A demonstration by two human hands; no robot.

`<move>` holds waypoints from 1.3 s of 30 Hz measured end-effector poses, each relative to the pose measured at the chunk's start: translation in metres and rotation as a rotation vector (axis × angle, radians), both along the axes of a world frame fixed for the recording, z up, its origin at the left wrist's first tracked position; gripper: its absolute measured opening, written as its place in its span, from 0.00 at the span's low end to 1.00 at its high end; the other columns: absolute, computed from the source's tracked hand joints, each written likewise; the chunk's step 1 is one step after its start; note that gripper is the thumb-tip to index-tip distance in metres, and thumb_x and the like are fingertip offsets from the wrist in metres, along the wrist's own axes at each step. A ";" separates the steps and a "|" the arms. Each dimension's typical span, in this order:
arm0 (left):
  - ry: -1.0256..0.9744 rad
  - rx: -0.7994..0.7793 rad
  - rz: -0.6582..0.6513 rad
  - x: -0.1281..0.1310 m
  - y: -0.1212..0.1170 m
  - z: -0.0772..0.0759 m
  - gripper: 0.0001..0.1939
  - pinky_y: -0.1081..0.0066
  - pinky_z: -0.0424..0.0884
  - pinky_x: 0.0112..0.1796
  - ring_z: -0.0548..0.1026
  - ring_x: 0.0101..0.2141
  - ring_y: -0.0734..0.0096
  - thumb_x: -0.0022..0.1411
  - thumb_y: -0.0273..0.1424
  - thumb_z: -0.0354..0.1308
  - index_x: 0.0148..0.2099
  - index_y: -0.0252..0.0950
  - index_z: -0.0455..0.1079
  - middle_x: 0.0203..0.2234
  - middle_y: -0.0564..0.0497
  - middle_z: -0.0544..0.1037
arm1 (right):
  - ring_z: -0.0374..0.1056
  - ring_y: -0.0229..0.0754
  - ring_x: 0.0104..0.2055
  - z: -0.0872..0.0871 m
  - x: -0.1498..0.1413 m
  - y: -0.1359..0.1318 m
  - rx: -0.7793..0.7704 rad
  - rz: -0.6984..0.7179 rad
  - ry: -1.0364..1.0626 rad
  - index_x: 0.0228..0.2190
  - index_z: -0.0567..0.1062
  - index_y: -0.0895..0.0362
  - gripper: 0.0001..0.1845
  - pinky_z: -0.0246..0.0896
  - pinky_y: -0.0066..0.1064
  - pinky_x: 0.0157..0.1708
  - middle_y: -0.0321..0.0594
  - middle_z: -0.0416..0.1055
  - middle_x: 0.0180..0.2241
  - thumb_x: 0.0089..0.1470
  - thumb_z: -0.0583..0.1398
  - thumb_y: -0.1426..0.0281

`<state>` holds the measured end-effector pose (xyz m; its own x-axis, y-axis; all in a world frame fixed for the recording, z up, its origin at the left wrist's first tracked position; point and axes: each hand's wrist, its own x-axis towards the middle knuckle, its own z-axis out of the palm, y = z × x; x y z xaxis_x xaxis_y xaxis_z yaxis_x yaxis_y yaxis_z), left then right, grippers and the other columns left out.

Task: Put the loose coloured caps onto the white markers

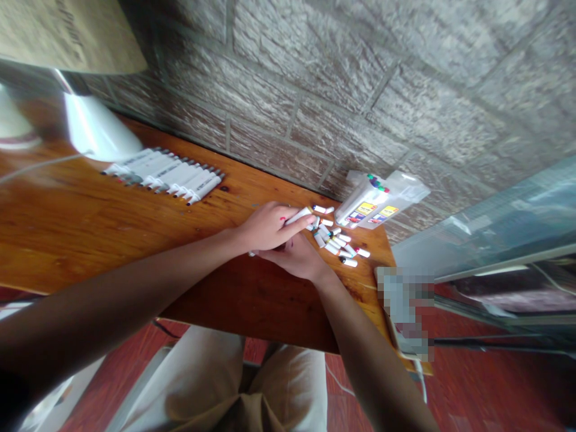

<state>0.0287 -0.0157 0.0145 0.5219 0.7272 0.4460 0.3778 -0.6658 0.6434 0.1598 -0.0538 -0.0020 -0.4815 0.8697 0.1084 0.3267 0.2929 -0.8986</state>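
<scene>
My left hand (265, 225) and my right hand (294, 257) are pressed together over the table, the left on top. Both have closed fingers. A white marker (300, 215) shows beside the left thumb, and a small whitish end pokes out below, by the right fingertips. The fingers hide the rest, so I cannot tell whether it is one marker or more. Just right of the hands lies a loose heap of short white marker caps (333, 241) with coloured ends. A row of white markers (175, 177) lies side by side farther left.
Behind the caps, a clear plastic marker case (375, 210) stands against the brick wall (279, 108), with some coloured tips inside. A lamp (96, 123) with a cable stands at the left. The wooden table's (243, 303) right edge holds a blurred-out object (405, 312).
</scene>
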 end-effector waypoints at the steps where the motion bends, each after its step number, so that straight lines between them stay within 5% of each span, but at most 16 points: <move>1: 0.000 -0.001 0.000 0.000 0.000 0.000 0.28 0.71 0.64 0.36 0.78 0.33 0.68 0.73 0.48 0.45 0.32 0.35 0.74 0.27 0.48 0.80 | 0.74 0.47 0.51 0.000 0.000 0.000 -0.003 0.000 0.003 0.45 0.77 0.61 0.21 0.70 0.38 0.53 0.47 0.77 0.48 0.50 0.68 0.65; 39: 0.023 0.007 0.004 0.000 -0.001 0.000 0.27 0.71 0.63 0.35 0.77 0.32 0.68 0.72 0.47 0.46 0.33 0.33 0.75 0.27 0.48 0.79 | 0.74 0.47 0.51 -0.002 0.000 -0.001 0.019 0.024 0.018 0.47 0.75 0.62 0.22 0.73 0.37 0.51 0.48 0.77 0.48 0.52 0.67 0.64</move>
